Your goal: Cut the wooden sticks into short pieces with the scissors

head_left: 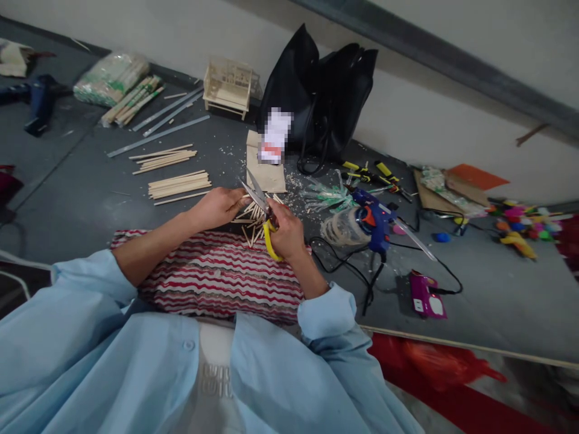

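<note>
My right hand [288, 230] is closed around the yellow handles of a pair of scissors [259, 191], whose blades are spread and point up and to the left. Beside the blades, my left hand [222, 206] pinches a thin wooden stick, mostly hidden by the fingers. Short cut sticks [254, 212] lie in a loose heap beneath both hands. Left of them, longer wooden sticks [178, 185] rest in rows on the dark table. A red-and-white striped cushion [217, 274] sits under my forearms.
Behind the hands are a small stick-built bench model [227, 90] and a black bag [316, 96]. To the right, a blue glue gun [376, 226] leans on a plastic jar [341, 228], with black cables around it. A purple power box [427, 296] stands near the table edge.
</note>
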Available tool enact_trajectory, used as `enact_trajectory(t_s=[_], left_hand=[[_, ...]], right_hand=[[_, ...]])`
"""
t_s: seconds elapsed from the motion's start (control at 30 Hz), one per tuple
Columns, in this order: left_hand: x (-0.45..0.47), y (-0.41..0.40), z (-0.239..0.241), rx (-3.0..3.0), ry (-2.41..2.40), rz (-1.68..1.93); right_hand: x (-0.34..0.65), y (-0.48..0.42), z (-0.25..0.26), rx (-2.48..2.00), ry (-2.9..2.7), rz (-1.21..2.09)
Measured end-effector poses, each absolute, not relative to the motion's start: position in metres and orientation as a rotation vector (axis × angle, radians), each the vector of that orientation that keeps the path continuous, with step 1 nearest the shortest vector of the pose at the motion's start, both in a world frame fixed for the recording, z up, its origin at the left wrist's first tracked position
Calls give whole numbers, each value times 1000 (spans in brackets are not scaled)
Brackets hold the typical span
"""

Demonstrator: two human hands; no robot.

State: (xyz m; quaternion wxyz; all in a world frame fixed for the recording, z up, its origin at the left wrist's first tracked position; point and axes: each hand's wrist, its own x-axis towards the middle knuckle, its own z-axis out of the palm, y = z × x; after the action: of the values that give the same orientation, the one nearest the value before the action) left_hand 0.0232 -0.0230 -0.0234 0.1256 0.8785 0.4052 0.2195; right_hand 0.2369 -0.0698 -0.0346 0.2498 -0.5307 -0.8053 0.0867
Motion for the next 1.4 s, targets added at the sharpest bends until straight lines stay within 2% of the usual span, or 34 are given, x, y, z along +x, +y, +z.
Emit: enact_trajectory(t_s=[0.2,0.4,0.63,0.97,1.4], left_hand=[[18,-22,-17,2460,1123,678],[13,-21,-3,2119,1071,834],[13,-27,6,1720,851,676],[16,-30,4,1158,642,638],[16,-25,2,1050,624,636]], right_hand=[[238,-70,-32,-1432,-2182,294],[237,-70,-32,-1427,-2004,300],[237,-66,-23,-1369,-1966,348],[232,-71,-18,-1396,-1879,503],[232,-69,-16,-1403,-1874,516]])
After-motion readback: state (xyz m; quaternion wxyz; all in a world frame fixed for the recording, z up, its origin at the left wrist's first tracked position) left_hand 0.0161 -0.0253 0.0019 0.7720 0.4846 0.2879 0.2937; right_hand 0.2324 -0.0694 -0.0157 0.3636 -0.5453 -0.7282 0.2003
